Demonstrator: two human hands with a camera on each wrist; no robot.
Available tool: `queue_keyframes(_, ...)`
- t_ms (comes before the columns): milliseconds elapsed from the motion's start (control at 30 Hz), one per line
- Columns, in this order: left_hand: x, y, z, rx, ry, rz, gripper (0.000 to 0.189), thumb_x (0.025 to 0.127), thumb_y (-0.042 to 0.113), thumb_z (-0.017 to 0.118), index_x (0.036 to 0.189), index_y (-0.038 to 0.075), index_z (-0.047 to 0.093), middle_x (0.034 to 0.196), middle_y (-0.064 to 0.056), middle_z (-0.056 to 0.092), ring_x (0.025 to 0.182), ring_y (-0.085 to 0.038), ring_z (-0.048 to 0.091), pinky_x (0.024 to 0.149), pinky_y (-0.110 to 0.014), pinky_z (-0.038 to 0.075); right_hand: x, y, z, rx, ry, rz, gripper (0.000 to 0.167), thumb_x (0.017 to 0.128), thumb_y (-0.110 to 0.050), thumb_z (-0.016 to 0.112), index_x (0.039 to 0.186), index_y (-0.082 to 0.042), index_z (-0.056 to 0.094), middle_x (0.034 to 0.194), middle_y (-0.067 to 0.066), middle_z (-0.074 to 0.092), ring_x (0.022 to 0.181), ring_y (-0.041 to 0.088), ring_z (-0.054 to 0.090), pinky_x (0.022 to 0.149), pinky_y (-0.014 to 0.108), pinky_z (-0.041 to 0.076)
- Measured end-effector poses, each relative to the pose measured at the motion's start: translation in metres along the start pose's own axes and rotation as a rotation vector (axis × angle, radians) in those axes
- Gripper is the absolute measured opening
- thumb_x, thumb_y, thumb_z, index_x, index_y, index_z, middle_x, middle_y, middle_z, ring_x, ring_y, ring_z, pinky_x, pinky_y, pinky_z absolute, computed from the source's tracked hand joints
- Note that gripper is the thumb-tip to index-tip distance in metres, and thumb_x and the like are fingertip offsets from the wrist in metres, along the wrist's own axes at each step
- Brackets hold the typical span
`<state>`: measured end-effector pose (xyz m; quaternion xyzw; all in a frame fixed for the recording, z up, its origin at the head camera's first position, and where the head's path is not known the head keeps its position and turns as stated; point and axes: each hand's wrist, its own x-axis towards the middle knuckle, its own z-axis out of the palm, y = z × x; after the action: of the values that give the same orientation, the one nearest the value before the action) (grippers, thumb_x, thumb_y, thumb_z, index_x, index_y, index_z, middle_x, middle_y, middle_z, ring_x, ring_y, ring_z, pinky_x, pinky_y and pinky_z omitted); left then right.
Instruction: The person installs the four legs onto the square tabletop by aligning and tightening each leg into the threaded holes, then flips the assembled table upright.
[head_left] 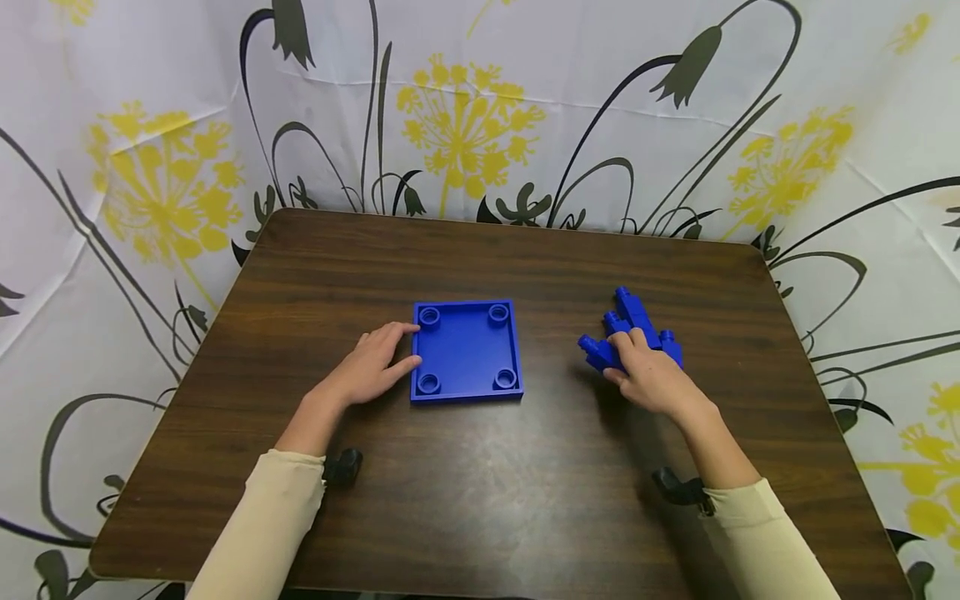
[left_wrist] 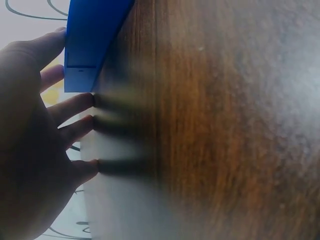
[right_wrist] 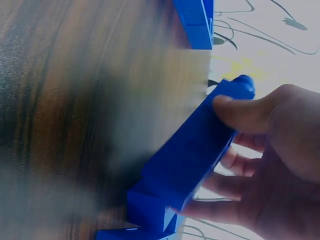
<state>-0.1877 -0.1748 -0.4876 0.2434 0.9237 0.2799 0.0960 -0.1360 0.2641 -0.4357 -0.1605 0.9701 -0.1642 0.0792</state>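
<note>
Behind the desk (head_left: pixel 480 467), a white cloth (head_left: pixel 337 125) printed with yellow flowers (head_left: pixel 471 125) and grey-green stems, lightly creased. Across the desk, dark brown wood grain, with rounded far corners and a pale sheen on the near half. Near the middle of the desk, lying flat with its hollow side up, a square blue tray (head_left: pixel 467 350). Inside it, one round ring (head_left: pixel 429 384) in each corner; around it, a low raised rim.

At the tray's left edge, a left hand (head_left: pixel 372 362), spread, with thumb and forefinger apart and both touching that edge. In the left wrist view, the remaining fingers fanned out beside the tray, with soft shadows on the wood just past their tips.

Well apart from the tray, toward the right of the desk, a loose cluster of blue blocks (head_left: pixel 639 317), with knobbed ends pointing mostly away and to the left. Over the cluster, a right hand (head_left: pixel 651 372), pinching one long block (right_wrist: pixel 185 155) with the thumb on one face and fingers on the opposite side. In the right wrist view, held at a slant, knob close to the thumb, lower end close to other blue pieces. Cannot tell whether touching them. Partly covered by the hand in the head view.

On both forearms, cream sleeves (head_left: pixel 262 508); at each wrist, a black device (head_left: pixel 342 467). Beneath the right forearm, a broad dark shadow on the desk.
</note>
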Motion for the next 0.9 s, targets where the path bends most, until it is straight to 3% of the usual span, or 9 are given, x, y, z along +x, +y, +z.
queue_keyframes(133, 0.000, 0.001, -0.001, 0.000, -0.006, -0.005, 0.054, 0.101, 0.034, 0.055, 0.145, 0.008, 0.039, 0.148, -0.015, 0.041, 0.140, -0.035, 0.032, 0.110, -0.066, 0.014, 0.004, -0.003, -0.003, 0.095, -0.017, -0.025, 0.041, 0.101, -0.025, 0.055, 0.133, -0.004, 0.040, 0.117, 0.019, 0.044, 0.088, 0.032, 0.058, 0.076, 0.048, 0.049)
queue_keyframes(333, 0.000, 0.001, -0.001, 0.003, -0.009, -0.013, 0.054, 0.101, 0.034, 0.056, 0.145, 0.008, 0.039, 0.148, -0.015, 0.040, 0.140, -0.035, 0.032, 0.110, -0.066, 0.014, 0.016, -0.007, -0.010, 0.195, -0.001, -0.051, 0.044, 0.102, -0.031, 0.053, 0.137, -0.008, 0.040, 0.121, 0.017, 0.059, 0.101, 0.030, 0.060, 0.084, 0.049, 0.047)
queue_keyframes(533, 0.001, -0.001, -0.001, 0.008, -0.011, -0.009, 0.054, 0.101, 0.034, 0.056, 0.146, 0.009, 0.039, 0.148, -0.015, 0.041, 0.140, -0.035, 0.032, 0.110, -0.065, 0.015, 0.027, -0.010, -0.012, 0.271, -0.057, -0.099, 0.047, 0.097, -0.014, 0.060, 0.139, -0.006, 0.040, 0.127, 0.025, 0.056, 0.117, 0.037, 0.054, 0.094, 0.055, 0.043)
queue_keyframes(700, 0.000, 0.000, -0.002, 0.007, -0.013, -0.013, 0.054, 0.101, 0.034, 0.056, 0.146, 0.009, 0.039, 0.148, -0.015, 0.040, 0.141, -0.035, 0.032, 0.110, -0.064, 0.015, 0.036, -0.016, -0.013, 0.294, -0.097, -0.098, 0.048, 0.096, -0.014, 0.062, 0.139, -0.007, 0.040, 0.127, 0.025, 0.056, 0.114, 0.037, 0.056, 0.092, 0.053, 0.045)
queue_keyframes(900, 0.000, 0.001, -0.002, 0.006, -0.013, -0.014, 0.054, 0.101, 0.035, 0.056, 0.146, 0.009, 0.039, 0.149, -0.015, 0.040, 0.141, -0.034, 0.031, 0.111, -0.064, 0.015, 0.049, -0.024, -0.014, 0.334, -0.058, -0.103, 0.051, 0.098, -0.028, 0.061, 0.142, -0.011, 0.041, 0.127, 0.020, 0.058, 0.108, 0.032, 0.060, 0.087, 0.049, 0.048)
